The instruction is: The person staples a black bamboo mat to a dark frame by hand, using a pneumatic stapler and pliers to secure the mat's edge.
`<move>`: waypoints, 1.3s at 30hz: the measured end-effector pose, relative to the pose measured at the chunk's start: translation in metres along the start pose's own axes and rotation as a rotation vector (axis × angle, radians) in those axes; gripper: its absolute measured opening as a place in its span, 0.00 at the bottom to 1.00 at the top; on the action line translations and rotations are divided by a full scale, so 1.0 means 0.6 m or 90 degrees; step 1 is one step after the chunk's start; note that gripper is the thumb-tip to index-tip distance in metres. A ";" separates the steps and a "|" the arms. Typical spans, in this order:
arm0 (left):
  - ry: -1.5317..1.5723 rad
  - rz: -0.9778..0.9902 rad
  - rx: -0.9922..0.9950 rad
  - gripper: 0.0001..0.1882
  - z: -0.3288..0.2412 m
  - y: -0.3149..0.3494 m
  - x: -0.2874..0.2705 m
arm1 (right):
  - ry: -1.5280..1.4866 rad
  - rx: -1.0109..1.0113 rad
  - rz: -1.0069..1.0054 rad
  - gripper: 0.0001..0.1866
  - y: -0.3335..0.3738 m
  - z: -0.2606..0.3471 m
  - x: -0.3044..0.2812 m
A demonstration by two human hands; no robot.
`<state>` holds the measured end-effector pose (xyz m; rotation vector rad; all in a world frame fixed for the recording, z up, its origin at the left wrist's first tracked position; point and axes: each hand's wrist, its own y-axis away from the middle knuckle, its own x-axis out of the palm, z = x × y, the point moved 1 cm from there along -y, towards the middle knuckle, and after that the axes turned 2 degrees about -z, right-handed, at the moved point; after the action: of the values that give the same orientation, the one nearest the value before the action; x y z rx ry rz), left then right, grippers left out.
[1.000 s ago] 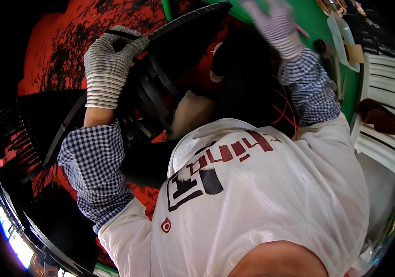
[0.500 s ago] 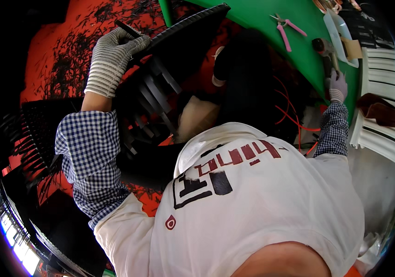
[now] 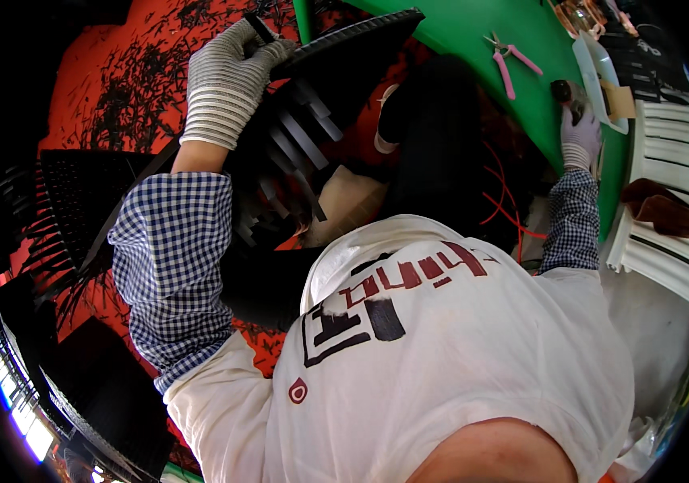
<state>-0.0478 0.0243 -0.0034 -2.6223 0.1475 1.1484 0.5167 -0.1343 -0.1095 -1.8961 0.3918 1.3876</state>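
My left hand (image 3: 227, 76), in a grey striped knit glove, is closed at the left end of a black woven piece (image 3: 356, 40) with a ribbed edge. A short dark strip (image 3: 260, 29) sticks up between the fingers. Several loose flat black strips (image 3: 300, 137) hang below the woven piece. On the green table at the right, my right hand (image 3: 581, 133), in a pale glove, is closed round the handle of an air stapler (image 3: 567, 90) with a rounded black head. The palm side of that hand is hidden.
Pink-handled cutters (image 3: 509, 64) lie on the green table (image 3: 473, 32). Beyond the stapler stand a pale tray (image 3: 598, 76) and stacked white slats (image 3: 670, 153). Red hoses (image 3: 501, 189) hang beside my leg. Black scraps (image 3: 139, 88) litter the red floor.
My left hand has moved to the right and slightly upward with the woven piece. My right hand has moved up nearer the stapler's head, and the stapler has shifted slightly.
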 end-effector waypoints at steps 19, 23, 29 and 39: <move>0.079 0.062 -0.114 0.22 0.053 -0.019 -0.008 | -0.521 -0.595 -0.249 0.27 0.252 0.588 -0.330; 0.052 0.037 -0.104 0.24 0.052 -0.010 -0.021 | -0.535 -0.601 -0.264 0.26 0.270 0.602 -0.344; 0.023 0.063 -0.143 0.19 0.032 -0.016 -0.008 | -0.531 -0.557 -0.228 0.25 0.270 0.604 -0.340; 0.273 0.069 -0.097 0.10 0.031 0.011 -0.016 | -0.742 -0.516 -0.198 0.15 0.144 0.436 -0.293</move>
<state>-0.0688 0.0235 -0.0097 -2.9960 0.2996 0.6290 0.2183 -0.0368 -0.0187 -1.2090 -1.1105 2.2893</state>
